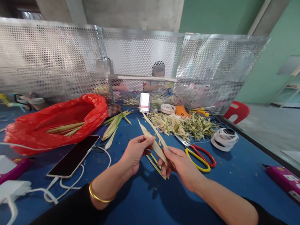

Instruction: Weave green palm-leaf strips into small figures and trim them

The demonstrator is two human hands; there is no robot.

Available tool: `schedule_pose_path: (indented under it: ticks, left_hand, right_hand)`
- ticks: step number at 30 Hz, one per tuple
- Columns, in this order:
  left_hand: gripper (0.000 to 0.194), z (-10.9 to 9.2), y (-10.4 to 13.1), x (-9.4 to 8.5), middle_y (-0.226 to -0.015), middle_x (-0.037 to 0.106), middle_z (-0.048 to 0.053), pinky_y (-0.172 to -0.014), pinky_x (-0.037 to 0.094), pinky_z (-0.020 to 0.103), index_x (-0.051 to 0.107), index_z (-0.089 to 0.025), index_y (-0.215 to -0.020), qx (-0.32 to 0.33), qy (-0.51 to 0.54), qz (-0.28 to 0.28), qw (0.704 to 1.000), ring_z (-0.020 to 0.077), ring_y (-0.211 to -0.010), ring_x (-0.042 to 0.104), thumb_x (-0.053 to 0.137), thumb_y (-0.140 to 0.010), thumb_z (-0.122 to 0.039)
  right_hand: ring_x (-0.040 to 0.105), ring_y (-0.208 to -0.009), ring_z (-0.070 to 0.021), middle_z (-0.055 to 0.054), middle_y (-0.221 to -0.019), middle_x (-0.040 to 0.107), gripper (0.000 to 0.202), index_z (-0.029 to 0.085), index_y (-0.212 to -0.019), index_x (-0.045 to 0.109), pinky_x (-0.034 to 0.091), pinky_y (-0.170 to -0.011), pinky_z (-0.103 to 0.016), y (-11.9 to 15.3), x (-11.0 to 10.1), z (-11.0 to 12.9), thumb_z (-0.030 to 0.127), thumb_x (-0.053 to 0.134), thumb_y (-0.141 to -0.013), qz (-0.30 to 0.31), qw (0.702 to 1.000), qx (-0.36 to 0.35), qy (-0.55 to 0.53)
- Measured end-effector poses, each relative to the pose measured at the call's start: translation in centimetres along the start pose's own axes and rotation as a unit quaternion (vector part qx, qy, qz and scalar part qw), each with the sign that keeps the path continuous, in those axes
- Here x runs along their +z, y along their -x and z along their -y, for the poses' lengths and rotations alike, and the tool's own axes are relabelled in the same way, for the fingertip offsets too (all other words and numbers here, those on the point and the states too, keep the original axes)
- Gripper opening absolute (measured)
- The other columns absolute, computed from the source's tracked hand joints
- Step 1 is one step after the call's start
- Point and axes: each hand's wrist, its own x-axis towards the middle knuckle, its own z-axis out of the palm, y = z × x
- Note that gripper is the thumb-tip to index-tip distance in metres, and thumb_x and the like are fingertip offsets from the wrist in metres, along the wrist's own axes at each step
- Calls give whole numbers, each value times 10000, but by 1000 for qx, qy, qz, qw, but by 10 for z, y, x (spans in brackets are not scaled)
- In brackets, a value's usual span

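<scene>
Over the blue table, my left hand (139,150) pinches a pale, dry leaf strip (157,149) between thumb and fingers. My right hand (176,161) is closed on a second, narrower leaf strip (154,127), close beside the first one. Both strips look like dried husk and point away from me. Beneath my hands, several thin stalks (154,164) lie on the table, partly covered by my fingers. Scissors (196,153) with one red and one yellow handle rest to the right of my right hand, blades slightly apart.
A red plastic bag (56,112) holding stalks stands at left, near a phone (74,156) and white cables. Trimmed leaf scraps (183,124) are heaped behind the scissors. A white tape roll (224,139) sits at right. A perforated metal screen (142,55) closes the back; people sit beyond it.
</scene>
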Motion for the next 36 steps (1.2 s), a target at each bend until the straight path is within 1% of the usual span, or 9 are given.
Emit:
schedule_pose_path:
  ticks: [8,12,15,24,27,29,31,34,36]
  left_hand:
    - [202,10,-5,-2,-665,606,3,-553,401,217,638,-151,-768,-34,127,94,987,104,-594,542,704,-718,-335]
    - [284,8,-2,1,-682,626,25,-586,418,247,634,-150,-763,-43,139,91,985,124,-606,550,610,-782,-432]
    - [363,5,2,2,-678,612,15,-564,383,228,643,-151,-785,-20,97,65,993,112,-603,523,611,-761,-512]
    - [246,10,4,6,-617,580,0,-542,360,226,620,-144,-705,18,-27,76,997,106,-555,501,706,-664,-371]
    - [303,8,6,6,-645,593,12,-530,363,240,624,-157,-704,34,-95,34,994,123,-558,512,645,-712,-459]
    - [377,5,10,5,-561,541,1,-521,350,255,609,-173,-614,104,-209,-27,972,128,-520,475,570,-766,-515]
    - [376,-1,14,4,-539,537,10,-589,378,279,617,-191,-573,234,-323,-52,916,151,-552,484,546,-802,-480]
    - [187,-10,15,0,-872,687,75,-843,390,335,712,-236,-874,401,-404,58,820,229,-866,573,566,-822,-341]
    - [255,-13,12,-2,-980,692,92,-905,370,356,687,-255,-1040,417,-438,157,781,248,-950,580,583,-812,-303]
  right_hand:
    - [463,-426,-60,30,-606,490,327,132,-770,635,375,-416,-196,3,1,1,458,638,-786,3,999,17,-38]
    - [421,-431,-50,49,-622,421,319,139,-780,638,365,-422,-199,4,3,0,458,648,-774,7,999,8,-43]
    - [417,-439,-54,53,-610,407,340,144,-762,620,354,-432,-201,3,3,-2,483,620,-788,-14,999,-27,-17]
    - [428,-380,-75,65,-495,448,367,167,-727,524,324,-414,-208,2,3,-6,520,518,-830,-18,991,-48,126]
    - [353,-338,-53,90,-502,387,348,178,-740,520,251,-373,-199,-1,0,-4,513,513,-833,-47,987,-56,142]
    - [337,-347,-56,89,-499,367,332,186,-727,517,232,-373,-201,-4,-5,-1,495,499,-847,-83,980,-67,168]
    - [332,-368,-71,81,-491,360,316,193,-707,518,240,-385,-211,-6,-11,3,467,483,-861,-94,969,-75,214]
    - [386,-452,-109,50,-513,414,248,204,-702,543,284,-443,-230,-7,-19,9,384,491,-864,-31,943,-105,314]
    - [481,-581,-149,9,-610,519,155,211,-757,569,330,-525,-246,-6,-21,13,293,487,-859,17,914,-147,379]
